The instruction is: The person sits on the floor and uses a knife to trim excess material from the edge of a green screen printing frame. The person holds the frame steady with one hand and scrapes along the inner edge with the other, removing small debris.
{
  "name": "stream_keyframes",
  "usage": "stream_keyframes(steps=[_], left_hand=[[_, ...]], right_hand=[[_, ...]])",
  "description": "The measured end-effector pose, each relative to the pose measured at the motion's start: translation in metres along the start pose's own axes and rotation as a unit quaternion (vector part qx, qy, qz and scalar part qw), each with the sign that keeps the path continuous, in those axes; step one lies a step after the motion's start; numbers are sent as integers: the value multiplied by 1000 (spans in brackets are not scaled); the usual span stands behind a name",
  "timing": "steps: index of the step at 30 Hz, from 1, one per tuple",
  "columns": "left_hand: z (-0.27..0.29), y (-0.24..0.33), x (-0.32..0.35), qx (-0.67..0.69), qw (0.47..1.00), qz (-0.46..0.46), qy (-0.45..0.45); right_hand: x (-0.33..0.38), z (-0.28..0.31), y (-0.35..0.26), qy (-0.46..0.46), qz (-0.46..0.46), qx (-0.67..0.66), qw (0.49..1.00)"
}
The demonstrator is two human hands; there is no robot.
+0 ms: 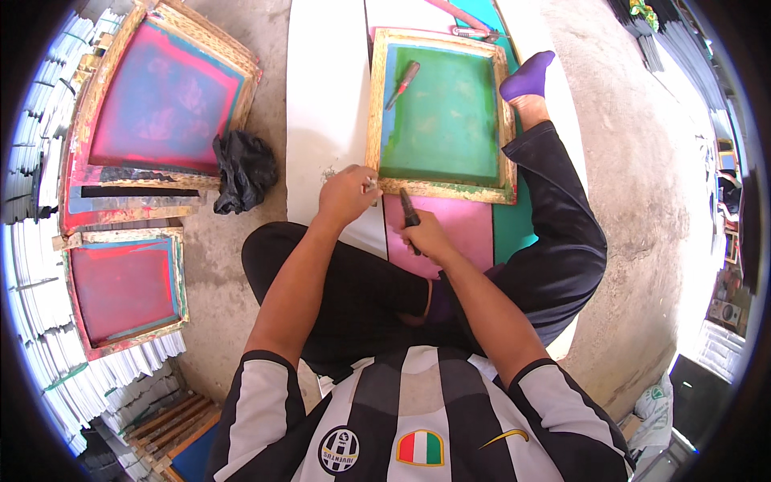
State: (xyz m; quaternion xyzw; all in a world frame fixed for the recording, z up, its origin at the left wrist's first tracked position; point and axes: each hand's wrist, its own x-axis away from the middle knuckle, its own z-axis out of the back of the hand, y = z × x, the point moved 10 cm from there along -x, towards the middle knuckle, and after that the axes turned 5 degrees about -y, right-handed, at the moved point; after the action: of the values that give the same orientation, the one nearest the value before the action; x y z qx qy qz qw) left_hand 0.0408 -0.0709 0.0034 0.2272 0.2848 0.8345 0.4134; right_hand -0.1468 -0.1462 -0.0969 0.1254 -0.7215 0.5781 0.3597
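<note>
In front of me lies a wooden-framed printing screen [507,140] with green mesh. My left hand [347,195] is closed at its near left corner, fingertips pinched on something small and pale that I cannot make out. My right hand [430,235] grips a dark, slim hand tool [410,210], its far end reaching the near edge of the frame; its exact kind is unclear. On the mesh rests a small tool with a red and dark handle [404,83]. Small dark crumbs [328,173] lie on the white surface beside my left hand.
Pink [450,229] and teal [514,229] panels lie under the screen. My purple-socked foot [528,78] is against its right side. Another metal tool [475,33] lies beyond it. At left are a large red-edged screen [173,96], a smaller screen [120,285] and a black plastic bag [245,170].
</note>
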Motion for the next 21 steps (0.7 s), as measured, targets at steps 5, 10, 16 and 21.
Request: stream_keyframes(steps=[5,10,16,21], left_hand=[[-12,19,5,-53,994,-95,-22],[-14,1,6,-92,994,-52,-35],[3,-43,1,-111,986,123,-22],[11,-99,8,-115,954,276,-31]], right_hand=[[-1,-30,-17,-41,15,12,999],[4,-46,-17,-90,-26,-27,995],[-1,-18,-5,-19,-20,-51,998],[1,10,2,10,-76,-7,997]])
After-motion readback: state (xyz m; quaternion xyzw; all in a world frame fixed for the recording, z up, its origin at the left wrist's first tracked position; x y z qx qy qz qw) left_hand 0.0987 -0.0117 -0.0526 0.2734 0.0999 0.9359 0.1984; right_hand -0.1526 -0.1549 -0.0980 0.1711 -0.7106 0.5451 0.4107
